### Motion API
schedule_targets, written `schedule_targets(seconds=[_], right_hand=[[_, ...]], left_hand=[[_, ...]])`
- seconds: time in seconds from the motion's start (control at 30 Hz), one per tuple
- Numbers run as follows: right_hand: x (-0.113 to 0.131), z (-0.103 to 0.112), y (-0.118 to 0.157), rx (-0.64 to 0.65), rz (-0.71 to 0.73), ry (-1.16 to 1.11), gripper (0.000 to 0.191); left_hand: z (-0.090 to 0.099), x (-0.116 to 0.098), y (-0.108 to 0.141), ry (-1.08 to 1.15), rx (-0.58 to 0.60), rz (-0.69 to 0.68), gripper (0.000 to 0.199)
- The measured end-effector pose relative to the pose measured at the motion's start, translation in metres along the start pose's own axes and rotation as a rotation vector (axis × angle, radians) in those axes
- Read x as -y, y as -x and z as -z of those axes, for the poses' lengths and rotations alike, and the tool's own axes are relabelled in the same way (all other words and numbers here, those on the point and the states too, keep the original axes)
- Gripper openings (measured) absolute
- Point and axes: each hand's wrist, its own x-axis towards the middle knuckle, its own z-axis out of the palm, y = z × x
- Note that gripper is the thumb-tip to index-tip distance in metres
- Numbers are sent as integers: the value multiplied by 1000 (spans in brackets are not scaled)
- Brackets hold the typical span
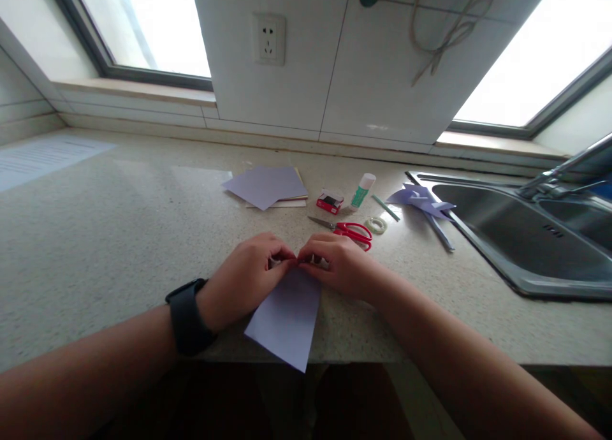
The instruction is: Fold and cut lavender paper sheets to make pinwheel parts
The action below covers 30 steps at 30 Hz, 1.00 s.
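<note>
A pale purple sheet of paper hangs slightly over the counter's front edge, its upper end pinched between both hands. My left hand, with a dark watch on its wrist, grips the paper from the left with thumb and fingers pressed together. My right hand pinches it from the right, fingertips touching or nearly touching the left ones. The fingers hide the paper's top edge. Just beyond my right hand lie red-handled scissors, their blades pointing left.
Behind the hands are a paper stack, a small red box, a glue stick, a tape roll and a thin green strip. Folded purple paper lies by the metal sink. A printed sheet is far left.
</note>
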Motion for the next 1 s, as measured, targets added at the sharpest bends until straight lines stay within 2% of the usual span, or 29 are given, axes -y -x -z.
schedule_targets(seconds=[0.23,0.43,0.57,0.83,1.0], right_hand=[[-4,-3,-2,18,44,42,9],[-3,0,-2,45,80,118,13],[-1,1,-2,46,80,142,15],[-2,2,-3,52,26,134,14],[-6,-1,-5,41,33,128,12]], left_hand=[[0,-3,4,-450,91,-253,12],[-6,-4,8,-619,116,-321,17],[-5,-5,6,-626,99,-304,18],[-4,-2,2,-456,37,-236,13],[-5,-1,-1,-440,37,-227,13]])
